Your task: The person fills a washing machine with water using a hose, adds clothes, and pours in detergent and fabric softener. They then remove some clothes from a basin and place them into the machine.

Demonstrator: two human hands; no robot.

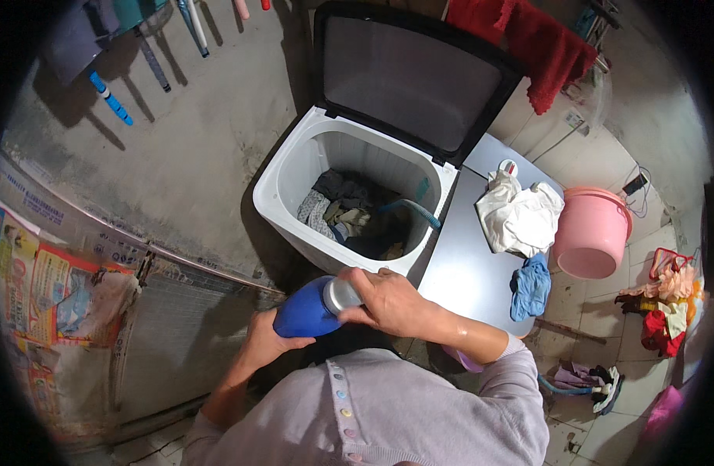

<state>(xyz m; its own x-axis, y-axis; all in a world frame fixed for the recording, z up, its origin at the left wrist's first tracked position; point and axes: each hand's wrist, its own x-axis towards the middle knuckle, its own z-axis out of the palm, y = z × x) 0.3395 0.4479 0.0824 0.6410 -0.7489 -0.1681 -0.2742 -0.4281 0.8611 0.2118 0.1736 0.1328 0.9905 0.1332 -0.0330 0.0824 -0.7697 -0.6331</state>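
My left hand holds a blue plastic bottle around its body, close in front of my chest. The fingers of my right hand are closed on the bottle's whitish, translucent cap; the cap looks slightly blurred. Beyond both hands stands a white washing machine tub with its dark-framed lid raised. Inside lies a heap of dark, grey and patterned clothes. A blue-grey ribbed hose hangs over the tub's right rim. Whether there is water in the tub, I cannot tell.
Right of the machine, a pale flat surface bears white cloth and blue cloth. A pink bucket is beside it. More clothes lie farther right. Red cloth hangs at the top; a panel stands at left.
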